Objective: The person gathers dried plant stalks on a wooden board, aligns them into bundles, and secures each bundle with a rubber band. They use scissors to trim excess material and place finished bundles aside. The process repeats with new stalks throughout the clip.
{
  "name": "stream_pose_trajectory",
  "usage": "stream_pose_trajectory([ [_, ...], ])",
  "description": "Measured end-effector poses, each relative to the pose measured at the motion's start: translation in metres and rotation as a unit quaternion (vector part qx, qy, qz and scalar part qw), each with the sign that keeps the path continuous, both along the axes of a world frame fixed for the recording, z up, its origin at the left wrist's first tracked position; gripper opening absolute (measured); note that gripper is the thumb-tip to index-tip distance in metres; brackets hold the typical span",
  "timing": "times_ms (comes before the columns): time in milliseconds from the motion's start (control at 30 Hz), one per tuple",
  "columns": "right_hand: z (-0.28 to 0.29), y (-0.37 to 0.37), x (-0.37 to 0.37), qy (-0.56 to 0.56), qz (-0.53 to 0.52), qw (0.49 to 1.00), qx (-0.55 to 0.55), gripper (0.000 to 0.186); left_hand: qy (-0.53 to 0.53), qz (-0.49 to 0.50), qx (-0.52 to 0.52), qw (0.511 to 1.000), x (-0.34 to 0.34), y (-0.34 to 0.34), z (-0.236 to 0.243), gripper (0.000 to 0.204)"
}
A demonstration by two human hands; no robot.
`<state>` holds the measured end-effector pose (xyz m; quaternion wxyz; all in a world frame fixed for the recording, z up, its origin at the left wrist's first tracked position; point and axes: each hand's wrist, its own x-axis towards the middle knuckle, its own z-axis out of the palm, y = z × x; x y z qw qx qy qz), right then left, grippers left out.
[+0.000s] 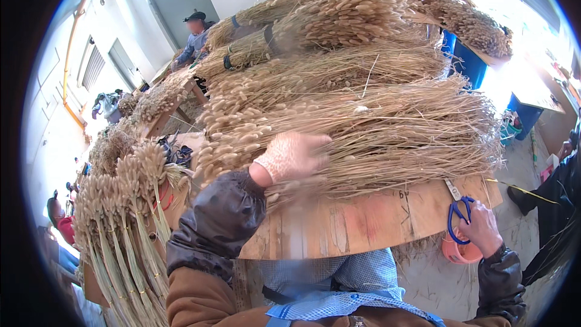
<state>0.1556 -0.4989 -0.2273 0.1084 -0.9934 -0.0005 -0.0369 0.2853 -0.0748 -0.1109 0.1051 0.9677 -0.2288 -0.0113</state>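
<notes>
Far left: bunches (124, 206) of dried stalks, fluffy heads toward the back. Next, the gloved left hand (293, 155), blurred, over the grass (393, 124); whether its fingers grip any stalks cannot be told. The grass lies piled across the worktop (357, 224), heads left, stems right. At the front right edge, scissors (458, 203), blue-handled, are gripped by the bare right hand (483, 228). A pink bucket (462, 252) stands below.

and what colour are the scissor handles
The scissor handles are dark blue, showing best in the head view.
</notes>
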Motion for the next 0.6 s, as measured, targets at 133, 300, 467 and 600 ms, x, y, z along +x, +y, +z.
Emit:
stream_pose_trajectory([
  [133,0.002,0.023,0.012,0.064,-0.037,0.997,0.011,0.033,-0.208,0.077,0.059,0.973,0.082,-0.002,-0.007,0.024],
  [300,-0.006,0.041,0.023,0.042,0.009,0.998,-0.046,0.032,-0.395,0.116,-0.022,0.911,0.174,0.011,-0.044,0.025],
  [467,0.010,0.031,0.023,0.134,0.011,0.984,-0.115,0.040,-0.249,0.094,0.164,0.950,0.117,0.001,-0.102,0.022],
  [600,0.077,0.040,0.040,0.125,0.034,0.958,-0.254,0.032,-0.427,0.078,0.212,0.875,0.089,-0.014,-0.117,0.025],
])
